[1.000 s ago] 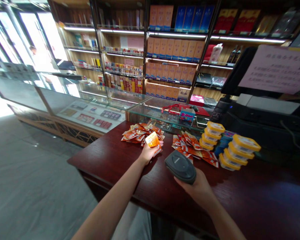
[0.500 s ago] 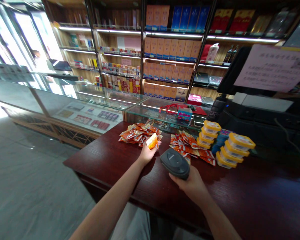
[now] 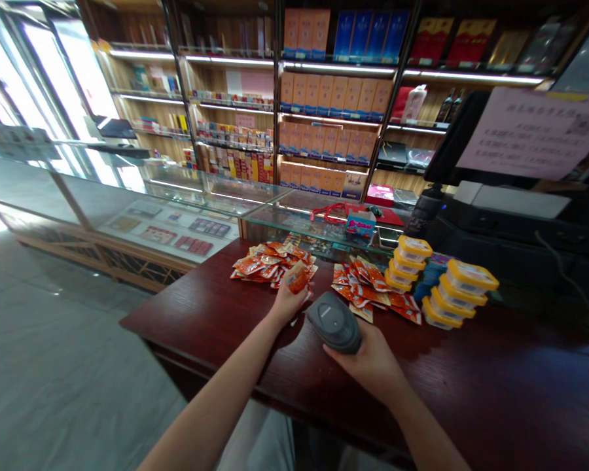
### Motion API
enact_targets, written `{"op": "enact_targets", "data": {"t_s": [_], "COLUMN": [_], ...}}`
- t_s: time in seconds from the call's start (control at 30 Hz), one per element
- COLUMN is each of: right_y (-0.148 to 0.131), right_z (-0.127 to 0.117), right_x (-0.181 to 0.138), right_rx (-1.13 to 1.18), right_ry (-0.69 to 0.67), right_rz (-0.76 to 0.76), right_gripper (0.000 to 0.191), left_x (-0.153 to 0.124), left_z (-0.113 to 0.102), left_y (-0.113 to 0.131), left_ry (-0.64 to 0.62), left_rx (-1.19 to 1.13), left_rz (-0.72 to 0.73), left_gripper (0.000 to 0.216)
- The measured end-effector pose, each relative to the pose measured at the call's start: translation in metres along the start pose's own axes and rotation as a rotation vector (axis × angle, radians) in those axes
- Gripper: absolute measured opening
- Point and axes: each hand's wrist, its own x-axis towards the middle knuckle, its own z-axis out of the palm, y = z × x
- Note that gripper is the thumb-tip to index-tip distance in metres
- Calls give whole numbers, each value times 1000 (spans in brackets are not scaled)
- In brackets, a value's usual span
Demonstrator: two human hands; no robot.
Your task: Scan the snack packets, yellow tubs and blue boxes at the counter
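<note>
Between the fingers of my left hand (image 3: 288, 303) is an orange snack packet (image 3: 297, 278), held up just in front of a loose pile of similar packets (image 3: 260, 263). My right hand (image 3: 373, 361) wraps around a dark grey barcode scanner (image 3: 334, 323), whose head points toward the left hand's packet. The scanner and that packet are a short distance apart. Behind the scanner, a second pile of orange packets (image 3: 368, 282) lies on the dark wooden desk (image 3: 191, 314).
Yellow-lidded tubs stand in a nearer stack (image 3: 455, 299) and a farther stack (image 3: 408, 261) at right. A small blue and pink box (image 3: 360, 224) sits on the glass counter (image 3: 294, 209). A monitor with a pink paper sheet (image 3: 530, 134) rises at the right. Boxed goods fill shelves behind.
My right hand has brought the scanner slightly left, closer to the left hand. The bright light on the packet in my left hand is gone, and the packet looks darker.
</note>
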Motion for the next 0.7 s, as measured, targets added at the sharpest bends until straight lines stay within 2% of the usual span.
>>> {"op": "enact_targets", "data": {"t_s": [0.1, 0.23, 0.37, 0.5, 0.6, 0.7], "right_y": [18, 50, 76, 87, 88, 86], "right_z": [-6, -11, -10, -9, -9, -9], "right_x": [-13, -28, -37, -39, -40, -40], "right_rx": [-392, -632, -681, -671, -658, -615], "right_ry": [26, 97, 224, 294, 322, 315], "right_rz": [41, -101, -262, -339, -371, -345], "right_gripper": [23, 26, 26, 27, 26, 24], "left_x": [-2, -1, 0, 0, 8, 23], "left_z": [0, 0, 1, 7, 20, 41], "left_y": [3, 7, 10, 14, 20, 22], "left_ry": [8, -31, -99, -60, -78, -182], "left_rx": [-7, 30, 28, 55, -37, -152], "left_rz": [-70, -44, -53, -111, -198, -306], "left_gripper": [44, 44, 51, 41, 31, 28]}}
